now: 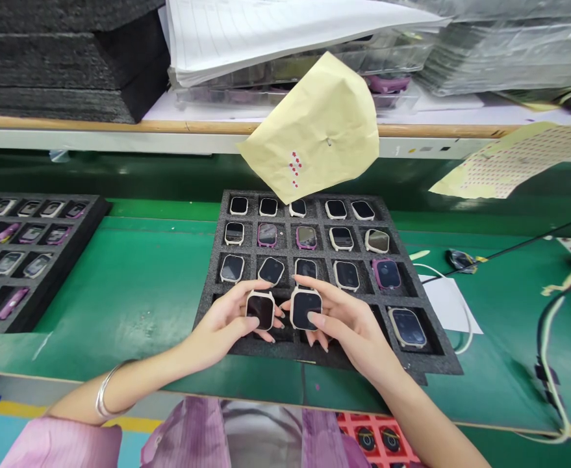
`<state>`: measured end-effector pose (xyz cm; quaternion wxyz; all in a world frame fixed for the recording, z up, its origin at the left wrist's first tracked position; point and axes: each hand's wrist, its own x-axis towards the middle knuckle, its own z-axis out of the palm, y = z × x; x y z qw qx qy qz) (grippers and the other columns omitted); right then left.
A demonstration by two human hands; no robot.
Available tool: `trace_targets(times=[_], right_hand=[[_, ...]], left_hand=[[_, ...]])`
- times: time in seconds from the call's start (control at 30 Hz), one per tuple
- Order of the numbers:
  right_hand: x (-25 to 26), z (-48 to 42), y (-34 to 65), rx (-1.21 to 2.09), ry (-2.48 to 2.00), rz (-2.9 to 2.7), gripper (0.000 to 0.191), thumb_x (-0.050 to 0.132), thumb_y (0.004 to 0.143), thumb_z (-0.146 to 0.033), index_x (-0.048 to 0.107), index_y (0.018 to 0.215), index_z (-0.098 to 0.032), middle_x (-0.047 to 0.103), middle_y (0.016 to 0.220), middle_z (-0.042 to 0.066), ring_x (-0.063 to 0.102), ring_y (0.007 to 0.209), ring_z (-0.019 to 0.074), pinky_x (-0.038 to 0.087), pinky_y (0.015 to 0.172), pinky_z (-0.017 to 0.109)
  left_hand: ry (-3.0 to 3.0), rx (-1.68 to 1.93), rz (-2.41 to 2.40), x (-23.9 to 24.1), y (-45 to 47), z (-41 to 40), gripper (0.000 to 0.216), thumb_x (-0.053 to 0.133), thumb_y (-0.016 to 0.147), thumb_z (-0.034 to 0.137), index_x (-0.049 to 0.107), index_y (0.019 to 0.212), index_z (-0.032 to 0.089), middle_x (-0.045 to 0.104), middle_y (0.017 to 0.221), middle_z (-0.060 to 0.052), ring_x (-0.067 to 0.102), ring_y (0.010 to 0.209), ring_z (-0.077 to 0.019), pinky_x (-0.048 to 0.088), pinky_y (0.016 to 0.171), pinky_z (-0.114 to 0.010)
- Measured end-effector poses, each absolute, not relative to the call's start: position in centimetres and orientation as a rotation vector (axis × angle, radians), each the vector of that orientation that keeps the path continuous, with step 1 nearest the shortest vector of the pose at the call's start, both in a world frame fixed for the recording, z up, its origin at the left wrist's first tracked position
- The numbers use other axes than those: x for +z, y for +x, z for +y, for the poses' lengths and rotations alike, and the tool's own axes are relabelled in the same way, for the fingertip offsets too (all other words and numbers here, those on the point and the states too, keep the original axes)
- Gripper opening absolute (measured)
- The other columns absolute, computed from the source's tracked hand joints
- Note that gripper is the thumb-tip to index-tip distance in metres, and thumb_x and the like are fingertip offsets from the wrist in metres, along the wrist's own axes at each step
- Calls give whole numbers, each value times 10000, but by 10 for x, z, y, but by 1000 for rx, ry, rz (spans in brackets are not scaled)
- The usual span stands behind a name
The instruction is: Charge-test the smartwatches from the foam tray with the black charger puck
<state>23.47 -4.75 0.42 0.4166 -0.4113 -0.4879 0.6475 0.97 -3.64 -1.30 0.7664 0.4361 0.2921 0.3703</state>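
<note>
My left hand (236,318) is closed round a smartwatch case (262,311) with a pale frame and a dark screen, the thumb on its lower left edge. In my right hand (343,318) is a second pale-framed smartwatch case (306,309), screen up, the thumb lying on its lower right corner. Both hands hover over the front rows of a black foam tray (324,354). Several watch cases sit in its pockets, mostly pale-framed, a few purple, such as the purple watch case (386,273) at the right. Hands and held cases hide part of the front row.
Another foam tray (88,237) with watch cases lies at the left on the green bench (158,273). Yellow paper (324,130) hangs from the shelf over the tray's back edge. Cables (545,338) and a white sheet (453,302) are at the right. Red trays (377,432) show below the bench edge.
</note>
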Motion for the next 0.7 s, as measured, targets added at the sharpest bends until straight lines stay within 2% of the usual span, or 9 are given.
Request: trace_targets(times=[0.13,0.27,0.4,0.53,0.7], right_hand=[[9,-47,233,1703,-951,-1179,401,646,895,-247,567,1287,-208,700,1011,104,618,602,131,481,432,195],[10,-47,232,1773,-860,-1136,344,641,909,-233,599,1251,-228,679,1089,112,663,659,143,524,469,199],[8,-49,231,1760,-859,-1144,304,677,889,-195,659,1191,-217,694,950,71,694,655,149,549,521,207],[3,-49,232,1801,-829,-1163,321,674,896,-171,657,1212,-225,678,778,23,707,661,146,559,553,195],[0,-48,235,1803,-764,-1199,377,660,910,-168,614,1279,-232,679,740,14,706,664,141,555,549,182]], left_hand=[[1048,791,695,-7,11,-36,364,613,851,158,485,1187,213,628,1008,-61,640,840,-168,550,661,-260],[1211,818,832,-3,12,-36,268,685,803,152,500,989,203,527,806,32,497,651,-83,452,589,-191],[1261,733,880,-5,9,-37,200,631,839,175,481,966,214,453,730,60,441,564,-76,393,511,-184],[1283,686,893,-5,8,-39,191,593,841,136,469,961,218,433,693,75,424,536,-69,366,522,-185],[1303,711,874,-5,8,-39,215,621,835,160,480,987,219,434,706,69,412,591,-84,360,571,-203]])
